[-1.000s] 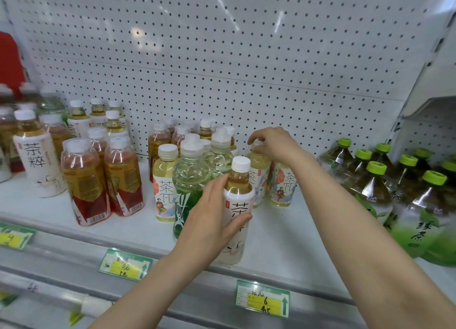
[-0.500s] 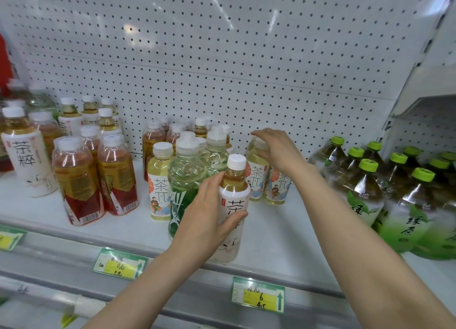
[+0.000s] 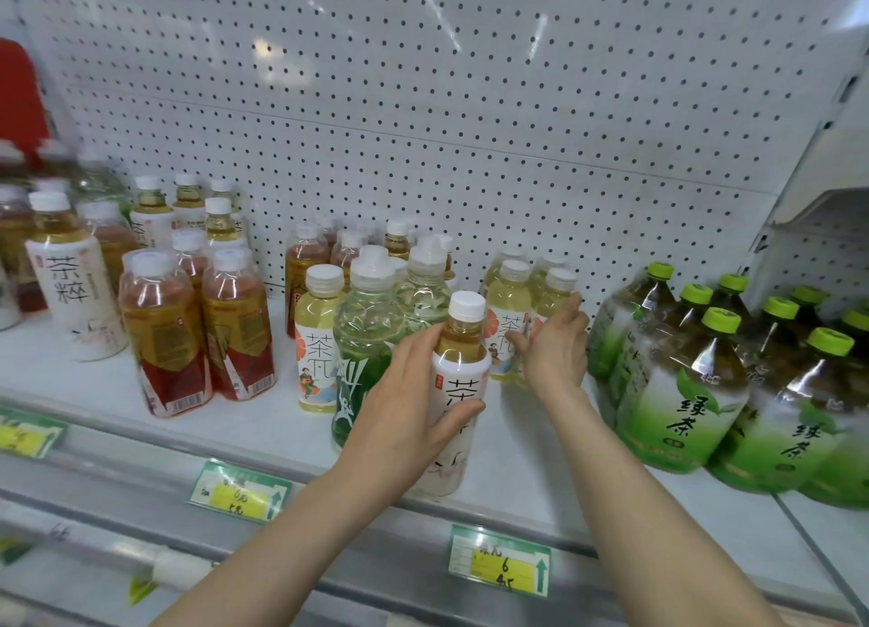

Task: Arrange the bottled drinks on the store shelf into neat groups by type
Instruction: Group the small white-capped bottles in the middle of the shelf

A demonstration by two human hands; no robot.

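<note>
My left hand [image 3: 409,410] is shut around a white-labelled tea bottle [image 3: 465,325] with a white cap, which stands upright near the front edge of the white shelf [image 3: 522,452]. My right hand [image 3: 555,349] lies with straight fingers against the side of two pale yellow tea bottles [image 3: 505,297] behind it; the thumb is in front of their labels. Left of the held bottle stand clear bottles with green labels [image 3: 367,325] and another pale yellow bottle [image 3: 319,339].
Red-labelled amber bottles [image 3: 164,339] and another white-labelled bottle [image 3: 70,288] stand at the left. Large green-capped green tea bottles [image 3: 677,391] crowd the right. Several small bottles [image 3: 305,259] line the pegboard back wall [image 3: 470,132]. Price tags [image 3: 501,560] hang on the shelf's front rail.
My right hand has come down from the cap of a pale yellow bottle to the bottles' side. My left hand keeps its grip on the white-labelled bottle.
</note>
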